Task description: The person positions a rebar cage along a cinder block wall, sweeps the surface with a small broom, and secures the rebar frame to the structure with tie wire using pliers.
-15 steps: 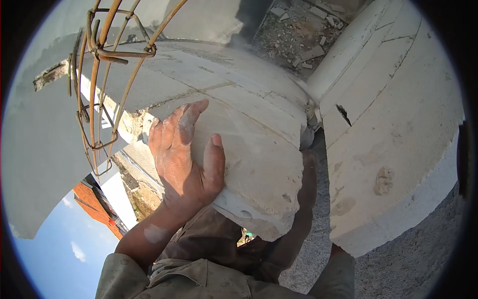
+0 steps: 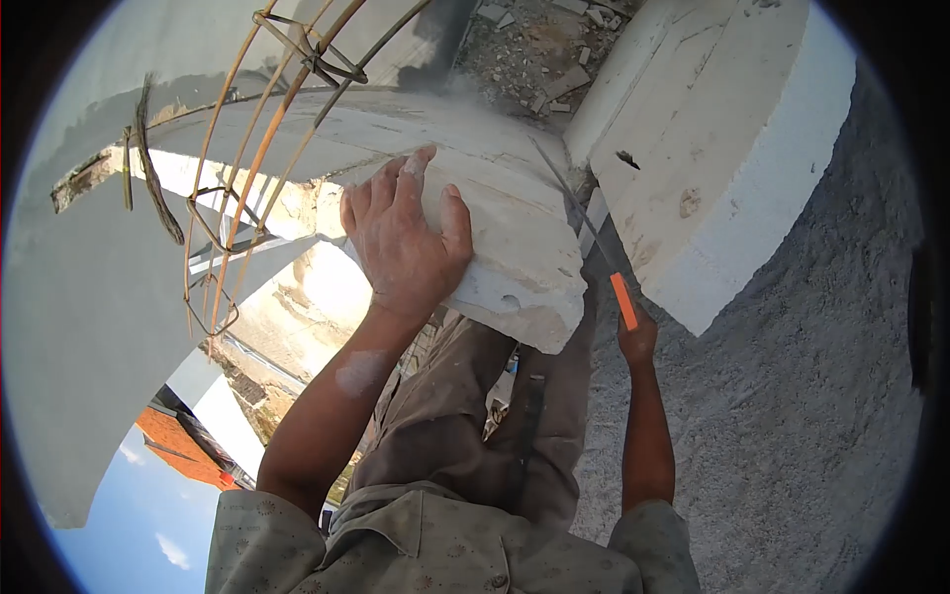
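Observation:
My left hand (image 2: 411, 238) lies palm down on the pale block wall (image 2: 515, 208), fingers stretched out and thumb apart. White dust marks its fingers and forearm. Down on the right, my right hand (image 2: 638, 335) is wrapped round the orange handle of a hand saw (image 2: 582, 213). The saw's thin blade points up and away, alongside the ragged end of the wall, at the gap before a second pale block wall (image 2: 722, 148). Whether the teeth touch the blocks I cannot tell.
A rusty rebar cage (image 2: 242, 188) rises at the left, close to my left hand. Broken rubble (image 2: 544, 49) lies beyond the walls. Rough grey ground (image 2: 772, 436) spreads at the right. A smooth grey wall (image 2: 89, 327) stands at the far left.
My right hand, hidden before behind the blocks, now shows with the saw. The view has shifted, with the right-hand wall higher in it. My left hand still rests on the blocks.

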`<act>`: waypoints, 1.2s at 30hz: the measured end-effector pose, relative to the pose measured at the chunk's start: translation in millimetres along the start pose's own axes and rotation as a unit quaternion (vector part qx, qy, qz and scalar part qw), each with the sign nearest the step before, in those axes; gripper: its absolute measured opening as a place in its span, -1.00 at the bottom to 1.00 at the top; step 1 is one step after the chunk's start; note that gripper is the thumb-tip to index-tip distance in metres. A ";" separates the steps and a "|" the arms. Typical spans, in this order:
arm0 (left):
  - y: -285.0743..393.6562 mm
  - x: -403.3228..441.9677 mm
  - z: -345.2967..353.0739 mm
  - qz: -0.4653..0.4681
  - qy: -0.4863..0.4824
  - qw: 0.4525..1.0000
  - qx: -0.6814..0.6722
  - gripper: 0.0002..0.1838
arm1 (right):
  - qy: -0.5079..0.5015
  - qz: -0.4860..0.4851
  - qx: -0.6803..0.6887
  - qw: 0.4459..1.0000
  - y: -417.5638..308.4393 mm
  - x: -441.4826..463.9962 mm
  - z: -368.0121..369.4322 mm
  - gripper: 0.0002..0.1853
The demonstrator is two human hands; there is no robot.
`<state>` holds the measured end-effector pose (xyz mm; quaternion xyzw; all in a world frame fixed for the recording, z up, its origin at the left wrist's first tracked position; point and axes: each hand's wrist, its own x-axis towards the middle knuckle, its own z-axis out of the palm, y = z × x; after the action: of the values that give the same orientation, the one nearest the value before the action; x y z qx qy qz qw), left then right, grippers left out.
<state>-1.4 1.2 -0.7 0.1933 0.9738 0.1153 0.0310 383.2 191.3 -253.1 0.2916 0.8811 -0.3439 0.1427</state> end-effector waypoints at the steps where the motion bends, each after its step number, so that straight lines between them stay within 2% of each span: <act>1: 0.2 0.1 -0.7 -0.001 -0.002 1.000 0.002 -0.53 | -0.002 0.047 0.055 0.997 -32.3 -18.8 -28.4 -0.68; 2: 0.1 0.6 -1.0 -0.002 -0.003 1.000 0.005 -0.54 | -0.002 0.092 0.111 0.990 -60.7 -35.9 -58.1 -0.67; 4: 2.9 -2.6 -2.6 -0.001 -0.001 1.000 0.018 -0.56 | 0.039 0.115 0.114 0.986 -54.1 -96.9 -73.4 -0.65; 6: 3.6 -1.7 -2.5 0.007 0.011 0.999 0.042 -0.59 | 0.085 0.153 0.126 0.976 -53.6 -144.0 -70.1 -0.64; 11: 4.5 -4.6 -0.1 -0.008 -0.024 0.998 0.053 -0.55 | 0.161 0.329 0.160 0.917 -70.4 -266.6 -41.2 -0.65; 14: 5.4 -3.5 -2.4 -0.017 -0.039 0.997 0.064 -0.56 | 0.214 0.436 0.280 0.828 -79.2 -309.9 -5.7 -0.66; 15: 4.5 -4.8 -2.1 -0.015 -0.042 0.997 0.067 -0.56 | 0.199 0.514 0.272 0.789 -130.3 -286.6 -55.1 -0.67; 18: 2.3 -5.3 -1.3 -0.018 -0.048 0.995 0.080 -0.55 | 0.280 0.571 0.318 0.703 -105.1 -332.2 19.0 -0.68; 20: 4.6 -4.8 -2.8 -0.025 -0.056 0.994 0.090 -0.55 | 0.217 0.508 0.247 0.796 -78.5 -379.6 83.2 -0.70; 22: 7.1 -4.2 -4.5 -0.034 -0.072 0.992 0.096 -0.55 | 0.184 0.507 0.248 0.805 -87.6 -379.6 73.6 -0.72; 24: 10.3 -1.3 -8.4 -0.040 -0.086 0.991 0.094 -0.55 | 0.182 0.570 0.326 0.732 -134.4 -343.0 -4.4 -0.74; 26: 11.9 -1.9 -13.5 -0.042 -0.103 0.990 0.087 -0.56 | 0.099 0.630 0.380 0.670 -143.2 -323.7 -38.6 -0.62; 27: 2.9 -2.0 -12.2 -0.008 -0.103 0.993 0.057 -0.56 | 0.056 0.655 0.406 0.635 -145.1 -318.2 -47.0 -0.55; 30: -38.8 2.9 4.4 0.103 -0.081 0.991 -0.005 -0.57 | 0.090 0.564 0.360 0.738 -131.2 -313.3 -40.3 -0.58; 32: -61.3 -3.9 -0.9 0.187 -0.037 0.982 -0.001 -0.58 | 0.083 0.548 0.377 0.742 -135.1 -305.8 -60.2 -0.60; 36: -29.4 -54.3 -83.1 0.104 -0.052 0.984 -0.135 -0.62 | 0.063 0.568 0.416 0.707 -183.6 -272.3 -147.1 -0.60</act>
<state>29.1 -63.7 73.9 0.2934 0.9210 0.2380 0.0952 478.2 70.5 72.3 0.7878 0.3238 -0.5102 0.1193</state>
